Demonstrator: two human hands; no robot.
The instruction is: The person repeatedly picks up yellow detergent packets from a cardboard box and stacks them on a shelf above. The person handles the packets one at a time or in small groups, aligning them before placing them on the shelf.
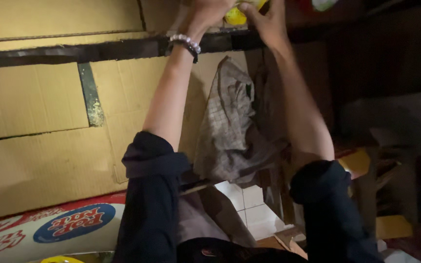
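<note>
I see a bright yellow object (235, 15) pinched between both hands at the top edge; the left hand (205, 12) wears a bracelet (185, 44) of pale whitish beads over a black band; both sleeves (154, 195) are dark navy, nearly black; the cardboard wall (40, 102) is tan with a dull black strip across it; the hanging cloth (227, 126) is grey-brown with a faint checked grid; the tiles (249, 204) below are white; the box (49, 234) at lower left is white with a red edge and a blue oval bearing red lettering; the right hand (266, 19) sits against dim reddish shadow.
</note>
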